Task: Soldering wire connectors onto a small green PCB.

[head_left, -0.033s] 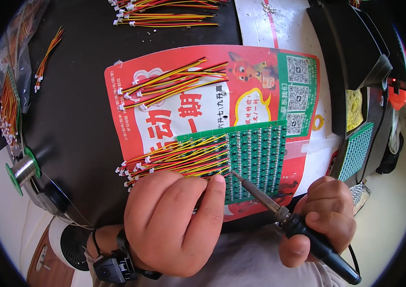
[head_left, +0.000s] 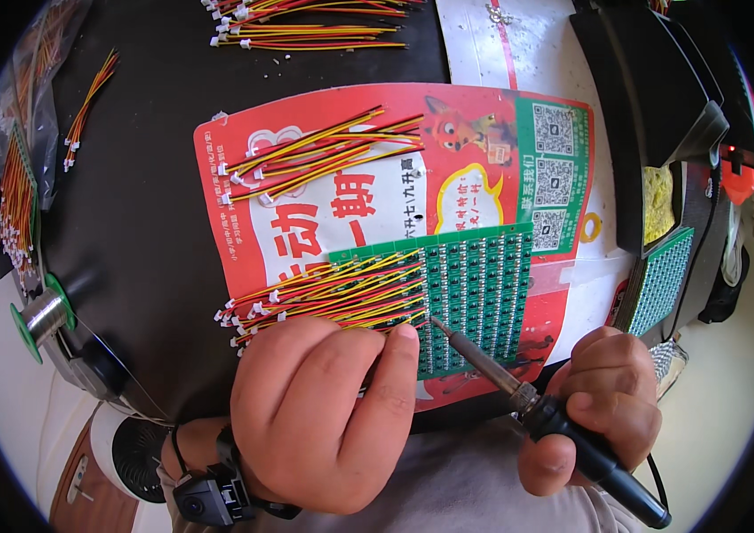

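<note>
My right hand [head_left: 603,409] is wrapped round the black handle of a soldering iron [head_left: 586,453]. Its thin tip points up and left, reaching the green circuit board panel [head_left: 479,293] about mid-width. Close beside that tip, my left hand [head_left: 328,409] is closed in a pinch on a thin wire lead, mostly hidden under the fingers. Several red, yellow and black wire leads [head_left: 341,289] with white plugs lie side by side over the panel's left part, their far ends along a row of pads. Small dark components fill the rows to the right.
A red and white printed sheet [head_left: 217,222] lies under the panel, with loose leads [head_left: 324,151] on it. More leads [head_left: 306,37] lie at the back. A solder spool [head_left: 42,318] stands left. On the right are stacked green boards [head_left: 664,282] and a yellow sponge [head_left: 658,206].
</note>
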